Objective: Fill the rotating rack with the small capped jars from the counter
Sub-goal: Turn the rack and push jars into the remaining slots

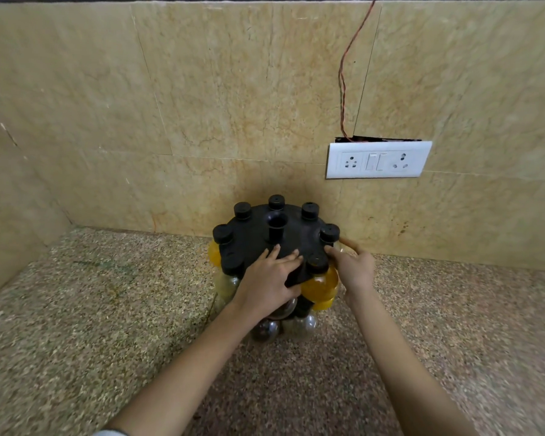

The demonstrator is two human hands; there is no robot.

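We see the rack [266, 234] on the table [76, 309] against the wall, capped jars [320, 280] ringing its top. Our left hand [269, 280] lies flat on it, fingers [282, 258] apart. Our right hand [354, 267] pinches the right-side jar [329, 234].

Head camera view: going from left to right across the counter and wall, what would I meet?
Yellow-filled jar at the rack's left edge → left hand flat on the black round rack top → amber-filled black-capped jar → right hand → white wall socket-and-switch plate.
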